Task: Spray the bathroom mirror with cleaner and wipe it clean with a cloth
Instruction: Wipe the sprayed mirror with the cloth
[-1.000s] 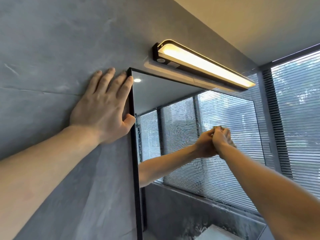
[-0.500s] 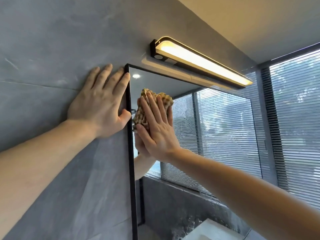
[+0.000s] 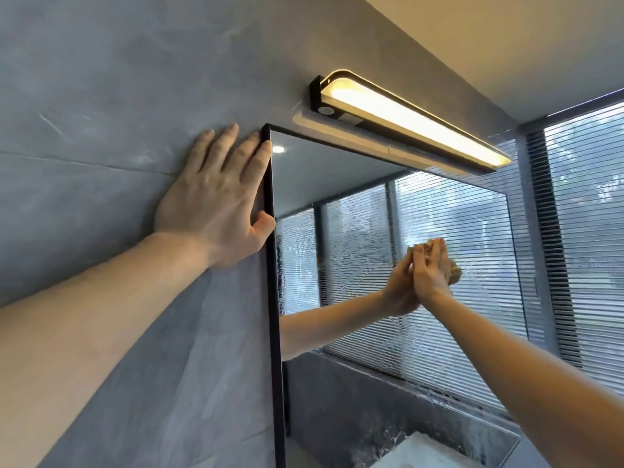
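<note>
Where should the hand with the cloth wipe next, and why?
Probably down and left: the right hand presses the cloth on the mirror mid-glass, while soapy streaks show to its left and below.

Looks to me like home bathroom. I see black-framed wall mirror on grey stone-look tiled wall. Lit vanity light bar mounted just above mirror's top edge. Window with horizontal blinds to right, repeated in reflection. I catch white edge low in reflection, maybe basin, cannot tell. Plain ceiling overhead. Wet streaks visible on glass.
</note>
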A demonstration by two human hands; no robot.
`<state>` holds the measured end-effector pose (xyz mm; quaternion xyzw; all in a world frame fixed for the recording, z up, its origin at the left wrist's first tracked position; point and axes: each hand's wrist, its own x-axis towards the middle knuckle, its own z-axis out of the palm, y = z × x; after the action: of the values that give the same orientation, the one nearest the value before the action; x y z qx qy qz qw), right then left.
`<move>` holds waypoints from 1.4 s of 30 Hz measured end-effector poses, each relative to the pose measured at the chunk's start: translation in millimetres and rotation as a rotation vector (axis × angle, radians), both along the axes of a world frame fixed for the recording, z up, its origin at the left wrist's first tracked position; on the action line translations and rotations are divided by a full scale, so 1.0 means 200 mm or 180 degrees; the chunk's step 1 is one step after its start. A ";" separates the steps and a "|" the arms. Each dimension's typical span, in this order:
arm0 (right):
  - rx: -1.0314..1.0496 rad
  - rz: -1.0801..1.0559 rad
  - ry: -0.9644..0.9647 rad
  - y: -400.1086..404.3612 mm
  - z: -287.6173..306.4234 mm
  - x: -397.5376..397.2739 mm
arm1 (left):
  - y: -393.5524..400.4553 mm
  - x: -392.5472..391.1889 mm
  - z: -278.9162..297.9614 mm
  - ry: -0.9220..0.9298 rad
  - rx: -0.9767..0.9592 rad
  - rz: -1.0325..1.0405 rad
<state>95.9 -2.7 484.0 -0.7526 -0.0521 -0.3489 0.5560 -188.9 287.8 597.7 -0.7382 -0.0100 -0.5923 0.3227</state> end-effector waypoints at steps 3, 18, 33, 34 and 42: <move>0.0185 0.0033 0.0026 0.09 0.02 -0.12 | 0.00 0.00 0.00 -0.0007 -0.0005 0.0008; -0.1772 0.0557 -0.3166 0.68 0.05 -0.81 | 0.00 -0.01 0.00 0.0059 -0.0013 -0.0126; 0.0555 -0.0204 0.0128 0.08 -0.28 0.00 | 0.01 0.00 0.00 -0.0002 0.0004 -0.0021; 0.0506 -0.0186 0.0040 0.13 -0.28 -0.06 | 0.00 0.00 0.00 -0.0003 0.0002 -0.0016; -0.1382 0.0456 -0.2196 0.64 -0.40 -0.79 | 0.00 0.00 0.00 0.0062 -0.0018 -0.0079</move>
<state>-61.5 125.5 404.4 -0.6858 -0.3600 -0.5220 0.3571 -189.9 287.7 596.7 -0.7449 0.0007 -0.5891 0.3133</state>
